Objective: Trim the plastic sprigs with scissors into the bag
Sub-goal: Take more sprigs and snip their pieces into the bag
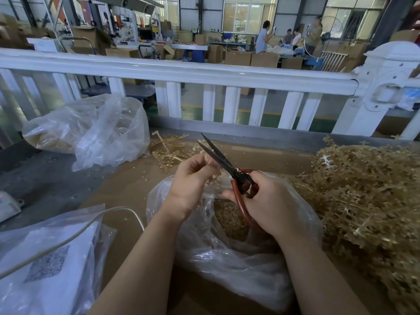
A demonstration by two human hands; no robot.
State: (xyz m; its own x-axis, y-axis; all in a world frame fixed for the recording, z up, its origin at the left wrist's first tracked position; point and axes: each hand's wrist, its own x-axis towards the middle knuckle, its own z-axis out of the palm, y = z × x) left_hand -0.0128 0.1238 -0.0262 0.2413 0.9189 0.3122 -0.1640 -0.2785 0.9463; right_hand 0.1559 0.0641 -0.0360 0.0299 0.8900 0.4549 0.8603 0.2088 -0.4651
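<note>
Left hand (pixel 193 178) pinches sprig (pixel 213 176) over bag (pixel 227 253); right hand (pixel 270 201) grips scissors (pixel 223 160), blades parted, just right of sprig.

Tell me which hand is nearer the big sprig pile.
Right. The right hand, gripping the scissors, sits just left of the sprig pile. The left hand, pinching a sprig, is farther left, beyond the scissors.

Factory floor or packing workshop. High steel-framed hall with big windows (pixel 247 17), machines (pixel 127 21) along the back wall, stacked cartons (pixel 264 60), green painted floor (pixel 268 117). Workers (pixel 263 37) gathered at a far table. Nearby, white railing (pixel 181 71), heaped sprigs (pixel 363 189), plastic bags (pixel 95 126).
</note>
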